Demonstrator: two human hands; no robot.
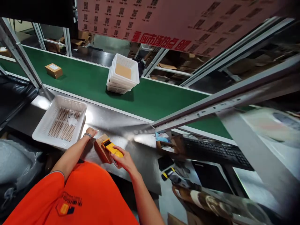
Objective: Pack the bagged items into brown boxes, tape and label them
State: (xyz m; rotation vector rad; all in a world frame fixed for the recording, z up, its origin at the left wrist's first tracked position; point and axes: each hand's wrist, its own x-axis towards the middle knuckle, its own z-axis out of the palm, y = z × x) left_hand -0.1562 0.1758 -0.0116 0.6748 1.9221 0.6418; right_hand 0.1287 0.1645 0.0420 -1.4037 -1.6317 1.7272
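My right hand (124, 161) is closed round a yellow handheld scanner (112, 147), whose head rests against a small brown cardboard box (101, 149) on the steel counter (131, 147). My left hand (91, 132) sits on the far side of that box, fingers curled against it, with a watch on the wrist. A white plastic basket (52, 116) with a paper slip inside lies just left of my left hand.
A green conveyor belt (154, 97) runs behind the counter, carrying a stack of white baskets (122, 75) and a small cardboard box (53, 70). A black keyboard (215, 151) lies to the right, under a slanted metal frame bar (222, 100). Grey bagged material fills the lower left.
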